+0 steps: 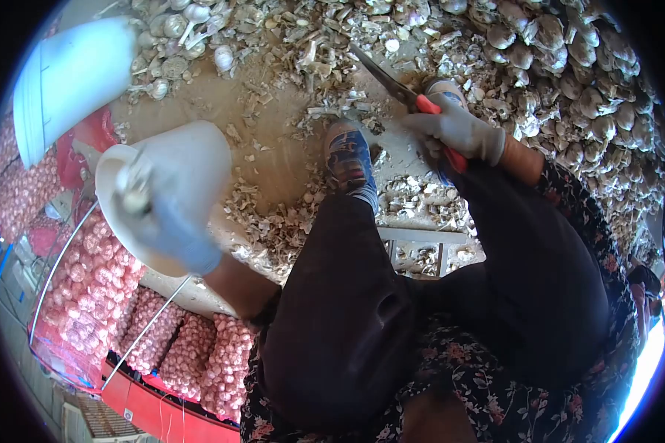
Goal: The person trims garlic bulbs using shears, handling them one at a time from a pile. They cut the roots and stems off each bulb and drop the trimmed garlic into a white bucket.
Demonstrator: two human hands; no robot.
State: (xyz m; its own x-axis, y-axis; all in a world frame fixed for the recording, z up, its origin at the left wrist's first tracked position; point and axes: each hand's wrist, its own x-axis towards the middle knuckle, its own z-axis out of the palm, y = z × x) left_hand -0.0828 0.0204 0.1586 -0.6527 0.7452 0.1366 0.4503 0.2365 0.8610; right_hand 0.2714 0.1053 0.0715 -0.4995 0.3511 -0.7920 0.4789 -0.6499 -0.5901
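My right hand (454, 133), in a pale grey work glove, is closed around the red handles of a pair of shears (399, 90). Their long dark blades point up and left, over the littered floor. My left hand (171, 229), also gloved, is at the mouth of a white bucket (192, 159) that tilts toward the left. Motion smears its fingers, and a pale, roundish blur shows at their tips; I cannot tell whether they grip it. Between the two hands are my knees in dark trousers and a blue patterned shoe (349, 151).
A second white bucket (81, 81) leans at upper left, near loose garlic bulbs (174, 26). Red net sacks of garlic (89, 280) line the left. Untrimmed garlic (591, 96) is heaped at right. Cut stalks (273, 221) litter the floor around a metal frame (421, 236).
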